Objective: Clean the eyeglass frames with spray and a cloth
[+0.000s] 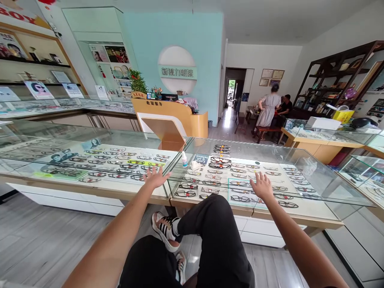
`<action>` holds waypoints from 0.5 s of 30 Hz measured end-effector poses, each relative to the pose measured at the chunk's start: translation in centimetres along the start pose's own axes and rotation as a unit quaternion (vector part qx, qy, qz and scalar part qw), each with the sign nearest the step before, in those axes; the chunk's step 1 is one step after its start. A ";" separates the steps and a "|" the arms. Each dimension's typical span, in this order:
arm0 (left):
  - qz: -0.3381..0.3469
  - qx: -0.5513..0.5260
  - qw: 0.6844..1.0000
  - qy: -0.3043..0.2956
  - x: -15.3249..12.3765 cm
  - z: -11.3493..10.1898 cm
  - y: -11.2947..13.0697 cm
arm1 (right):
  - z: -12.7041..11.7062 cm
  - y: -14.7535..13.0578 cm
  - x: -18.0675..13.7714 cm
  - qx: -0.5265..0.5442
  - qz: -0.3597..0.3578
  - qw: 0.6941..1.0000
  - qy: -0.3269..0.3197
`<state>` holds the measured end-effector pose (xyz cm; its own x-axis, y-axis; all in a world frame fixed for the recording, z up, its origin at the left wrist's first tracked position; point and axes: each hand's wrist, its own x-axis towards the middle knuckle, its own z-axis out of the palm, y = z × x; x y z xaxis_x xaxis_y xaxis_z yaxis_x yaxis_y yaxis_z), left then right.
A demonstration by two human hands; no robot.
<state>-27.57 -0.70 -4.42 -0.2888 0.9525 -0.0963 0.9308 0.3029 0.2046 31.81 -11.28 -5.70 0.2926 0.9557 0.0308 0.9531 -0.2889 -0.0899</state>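
Note:
Both my arms reach forward over glass display cases filled with eyeglasses. My left hand (156,178) is open with its fingers spread, at the glass near the seam between two cases. Over the right-hand case, my right hand (262,186) is also open, fingers apart and holding nothing. Whether either palm touches the glass I cannot tell. Just right of my left hand stands a small white spray bottle (184,161) with a pink label. Near it lie a crumpled white tissue or cloth (196,165) and a dark printed card (201,159). Rows of eyeglasses (211,183) lie between my hands.
My crossed legs (210,240) are below the case edge. A wooden cashier counter (168,112) stands beyond the cases, with a tilted white-framed panel (165,130) before it. Two people (269,105) are at a table at the back right. More cases (327,138) line the right.

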 end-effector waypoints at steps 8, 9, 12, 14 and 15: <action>-0.008 -0.001 1.000 0.011 0.5 0.5 0.0 | -0.3 0.0 -0.2 -0.006 0.001 1.000 0.005; -0.007 -0.001 1.000 0.015 0.5 0.5 0.0 | -0.3 0.0 -0.2 -0.007 -0.001 1.000 0.006; -0.011 0.001 1.000 0.024 0.4 0.3 0.1 | -0.2 -0.2 -0.1 -0.006 -0.005 1.000 0.012; -0.016 0.002 1.000 0.023 0.2 0.1 0.2 | 0.0 -0.4 -0.1 -0.004 -0.005 1.000 0.024; -0.018 0.003 1.000 0.020 0.1 -0.1 0.2 | 0.1 -0.5 0.0 -0.002 -0.004 1.000 0.031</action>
<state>-27.43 -0.53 -4.27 -0.3301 0.9417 -0.0653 0.9212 0.3365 0.1956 31.32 -11.16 -5.72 0.2899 0.9525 0.0931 0.9555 -0.2824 -0.0853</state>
